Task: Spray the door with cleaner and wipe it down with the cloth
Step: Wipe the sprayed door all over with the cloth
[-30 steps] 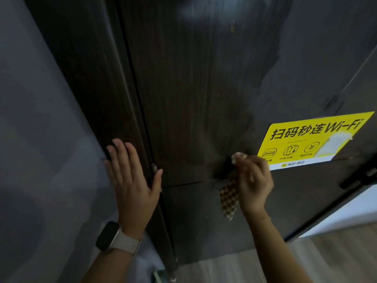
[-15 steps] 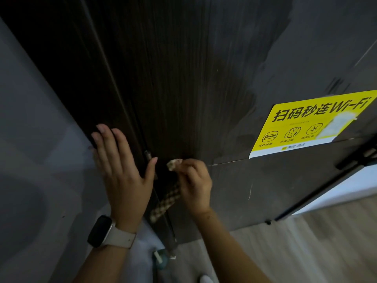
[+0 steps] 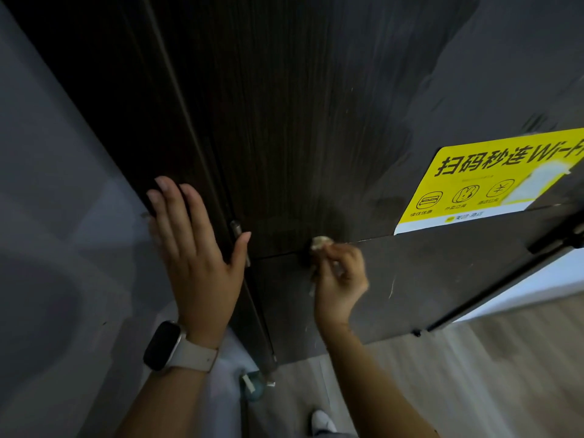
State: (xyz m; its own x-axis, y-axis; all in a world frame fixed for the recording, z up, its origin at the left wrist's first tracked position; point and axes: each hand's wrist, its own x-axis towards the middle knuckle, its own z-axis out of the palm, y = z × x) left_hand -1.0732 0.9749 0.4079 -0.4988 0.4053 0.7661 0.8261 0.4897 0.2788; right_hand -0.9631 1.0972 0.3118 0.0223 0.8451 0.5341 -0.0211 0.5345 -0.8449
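Right hand (image 3: 339,279) is gripping the cloth (image 3: 319,242), wiping the door (image 3: 300,137); left hand (image 3: 196,245) is bracing flat, fingers straight. Overlapping strokes advisable.

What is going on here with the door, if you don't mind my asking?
A person is wiping a dark wooden door. Their right hand grips a bunched cloth against the door's horizontal seam, left of a yellow Wi-Fi sticker. Their left hand, a smartwatch on its wrist, rests flat by the hinge edge.

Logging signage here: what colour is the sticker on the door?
Bright yellow sticker with black print and a white bottom strip; head view.
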